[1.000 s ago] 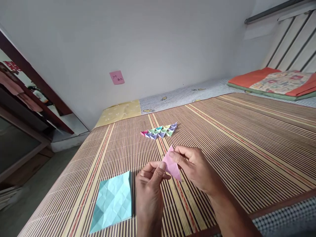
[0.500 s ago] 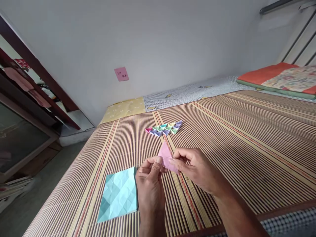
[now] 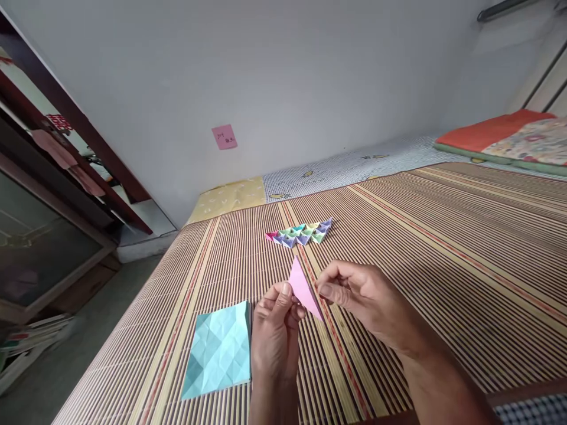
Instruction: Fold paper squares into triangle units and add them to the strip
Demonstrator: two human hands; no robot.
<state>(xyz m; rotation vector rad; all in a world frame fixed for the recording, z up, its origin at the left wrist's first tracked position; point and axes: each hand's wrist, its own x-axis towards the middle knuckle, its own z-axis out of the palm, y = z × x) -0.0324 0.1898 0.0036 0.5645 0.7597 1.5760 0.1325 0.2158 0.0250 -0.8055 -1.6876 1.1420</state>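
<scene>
Item 1: pale-pink folded-paper triangle (image 3: 305,292), qty 1; clock ctr for this list. Pinched along near-L edge by L hand (image 3: 275,319), thumb on top. R hand (image 3: 365,295) at 3 o'clk, just beside; thumb & index a narrow gap apart, apparently nothing held, contact w/ paper unclear.
Item 2: multicoloured cluster of small folded-paper triangles (image 3: 299,233) (pink, lavender, green, blue, yellow), in adjoining rows at 12 o'clk.
Item 3: squarish aqua paper sheet (image 3: 219,354), grid-creased, lying at 8 o'clk.
Base: brown-&-tan slatted mat (image 3: 398,254).
Status (est.): cluster pcs folded & set out. Pink pc prob. part-folded only, larger & flatter than cluster pcs; left, prob.: more folds. Aqua sheet creased but opened out; total qty reqd unknown.
</scene>
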